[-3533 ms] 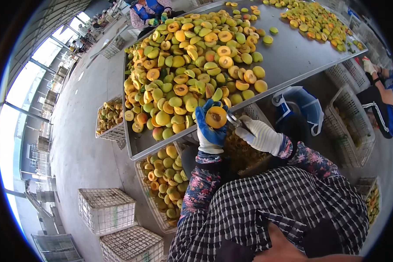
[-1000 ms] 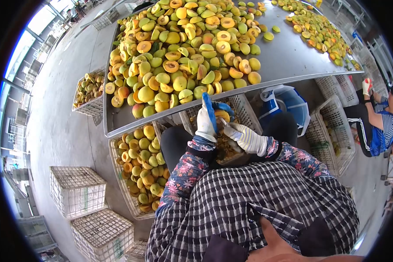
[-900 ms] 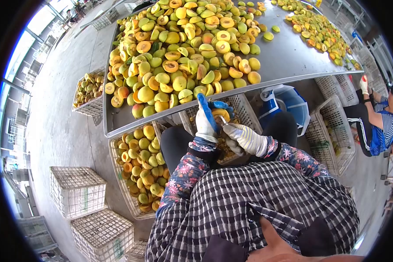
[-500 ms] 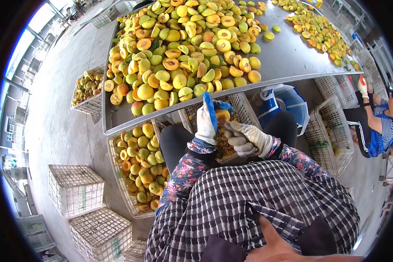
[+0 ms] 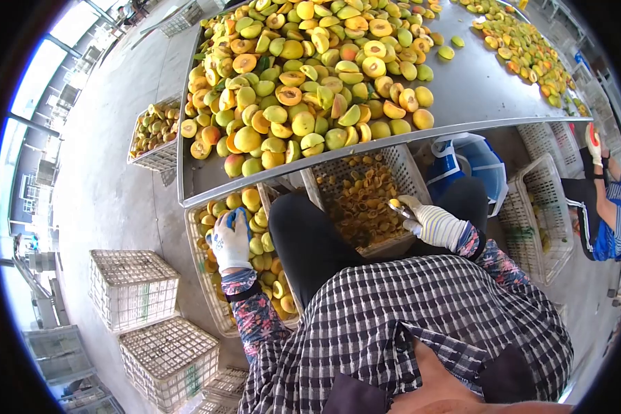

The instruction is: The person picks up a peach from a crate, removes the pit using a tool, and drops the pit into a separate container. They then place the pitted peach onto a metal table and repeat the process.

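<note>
My left hand (image 5: 231, 240), in a white glove with blue fingertips, is over a crate (image 5: 221, 323) of peach halves (image 5: 277, 290). Its fingers are apart and bent downward, with no fruit showing between them. My right hand (image 5: 435, 222), in a striped white glove, is closed on a small metal tool (image 5: 395, 203) with a yellowish bit at its tip; most of the tool is hidden by the fingers. Below that hand, between my knees, stands a crate (image 5: 415, 181) of brownish pits and scraps (image 5: 366, 196).
A metal table (image 5: 455, 90) ahead bears a large heap of halved peaches (image 5: 290, 96) and a smaller heap (image 5: 524, 52) farther right. A blue-and-white bag (image 5: 486, 169) is under its edge. Upturned crates (image 5: 134, 290) stand at left. A co-worker (image 5: 604, 200) sits at right.
My left hand has moved from the peach held before me, left and down to the crate of halves. The right hand has drawn slightly right, still closed on the tool.
</note>
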Motion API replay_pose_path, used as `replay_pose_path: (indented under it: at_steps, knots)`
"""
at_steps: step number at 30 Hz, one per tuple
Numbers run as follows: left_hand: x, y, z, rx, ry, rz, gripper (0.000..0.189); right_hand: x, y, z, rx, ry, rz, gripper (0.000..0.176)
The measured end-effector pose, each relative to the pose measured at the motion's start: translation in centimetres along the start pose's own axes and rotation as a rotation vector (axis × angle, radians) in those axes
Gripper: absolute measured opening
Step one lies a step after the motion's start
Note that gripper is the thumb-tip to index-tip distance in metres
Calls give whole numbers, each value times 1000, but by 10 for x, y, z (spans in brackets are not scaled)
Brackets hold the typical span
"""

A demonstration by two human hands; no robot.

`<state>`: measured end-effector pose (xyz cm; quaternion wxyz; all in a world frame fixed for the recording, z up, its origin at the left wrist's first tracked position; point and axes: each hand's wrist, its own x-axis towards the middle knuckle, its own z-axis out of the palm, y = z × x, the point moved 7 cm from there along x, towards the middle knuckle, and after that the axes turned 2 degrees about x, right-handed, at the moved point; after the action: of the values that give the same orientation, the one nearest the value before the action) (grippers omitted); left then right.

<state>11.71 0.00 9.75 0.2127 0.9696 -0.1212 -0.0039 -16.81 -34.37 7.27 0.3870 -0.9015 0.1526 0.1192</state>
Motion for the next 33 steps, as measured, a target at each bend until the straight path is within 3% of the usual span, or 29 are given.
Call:
replay_pose_path:
  at_steps: [4,8,10,12,14,18,22,23,26,28,30,33]
  knots:
    - [12,65,8,-274,49,226,33,12,-8,2,-104,10,-14,54]
    - [33,161,35,-261,-123,430,39,16,-17,-1,-221,-44,-21,57]
    - [46,190,54,-46,-127,411,50,15,-17,0,-201,-24,-45,57]
    - [57,210,72,137,-348,269,73,12,-20,0,-145,-3,-69,55]
    - [62,223,90,242,-388,200,82,9,-20,1,-136,-28,-32,55]
    - [70,226,96,217,-466,174,83,6,-20,6,-127,-91,-23,55]
    - [87,193,104,-135,-270,248,61,7,-25,5,-99,-90,0,55]
    - [99,171,130,-369,-297,106,57,7,-25,5,-80,-76,-12,55]
    - [80,165,108,-1337,-355,-210,43,7,-32,-3,3,-32,8,52]
    - [69,164,106,-1664,-501,-446,43,9,-37,-7,81,36,-61,45]
    - [42,182,92,-1799,-654,-341,46,11,-41,-13,155,87,-112,37]
    - [7,204,95,-1801,-793,-411,56,15,-64,-32,246,232,-231,25]
